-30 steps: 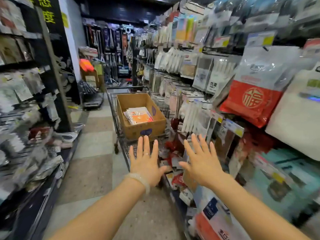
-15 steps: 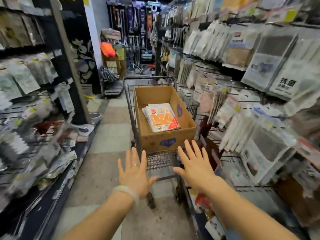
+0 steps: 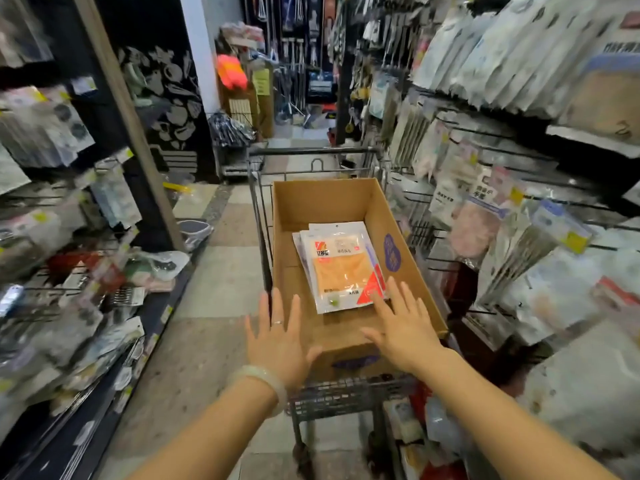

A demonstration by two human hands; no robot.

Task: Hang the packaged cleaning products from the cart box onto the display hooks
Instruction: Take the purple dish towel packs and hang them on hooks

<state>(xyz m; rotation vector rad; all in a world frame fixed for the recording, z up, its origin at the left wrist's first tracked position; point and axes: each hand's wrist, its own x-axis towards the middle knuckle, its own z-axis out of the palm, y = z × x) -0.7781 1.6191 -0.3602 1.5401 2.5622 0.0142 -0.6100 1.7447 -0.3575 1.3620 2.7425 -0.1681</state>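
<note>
Right hand (image 3: 403,327) flat over cardboard box (image 3: 412,261), left hand (image 3: 280,341) splayed — glossy packets (image 3: 341,268) inside

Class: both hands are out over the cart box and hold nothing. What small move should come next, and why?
Probably lower the right hand onto the stack of orange packets and grip the top one. Its fingers are spread just at the stack's near corner inside the cardboard box, and the left hand is open too.

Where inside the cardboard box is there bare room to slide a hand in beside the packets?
Bare box floor lies left of the packets, a wider patch behind them, and a strip between them and the near wall. On the right, the packets nearly reach the wall, where the right hand hovers.
</note>
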